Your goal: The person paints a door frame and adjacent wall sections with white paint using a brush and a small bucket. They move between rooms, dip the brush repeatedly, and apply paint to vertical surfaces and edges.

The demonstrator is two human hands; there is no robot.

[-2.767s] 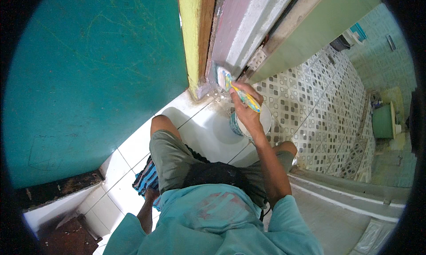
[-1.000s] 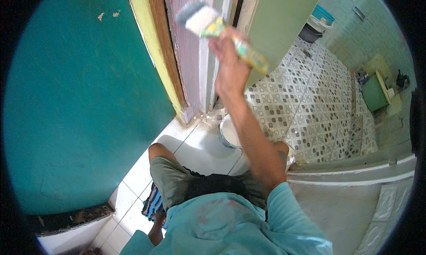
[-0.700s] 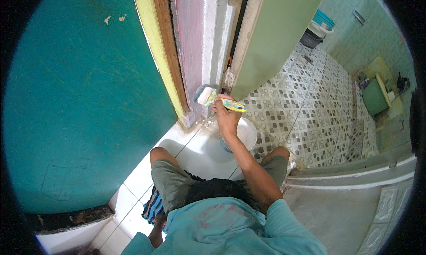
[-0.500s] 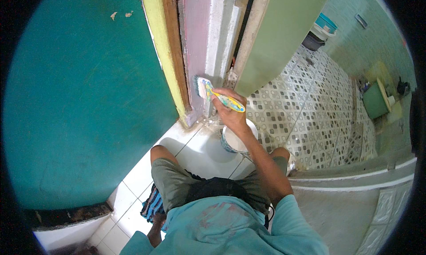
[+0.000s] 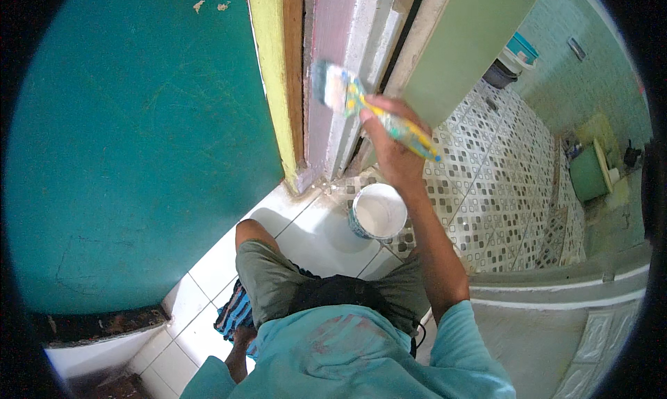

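Observation:
A flat paintbrush (image 5: 342,90) with a yellow, paint-smeared handle is in the closed fingers of my right hand (image 5: 401,166). Its bristles, smeared by motion, are in front of the pale pink door-frame post (image 5: 331,24); whether they touch it I cannot tell. Below my right forearm, a small bucket (image 5: 356,224) of whitish paint stands on the floor. At lower left my left arm (image 5: 237,361) reaches down beside my thigh to a blue-and-black striped cloth (image 5: 236,316). The fingers of my left hand (image 5: 243,338) do not show clearly.
A teal panel (image 5: 139,135) with yellow trim (image 5: 271,72) fills the left. Right of the post, a pale green door (image 5: 472,41) stands beside a room with patterned floor tiles (image 5: 479,184). Stacked basins (image 5: 514,59) and a green container (image 5: 589,173) are farther in.
My right hand has lifted the paintbrush up the post, away from the floor. More of the paint bucket now shows. The view has shifted slightly.

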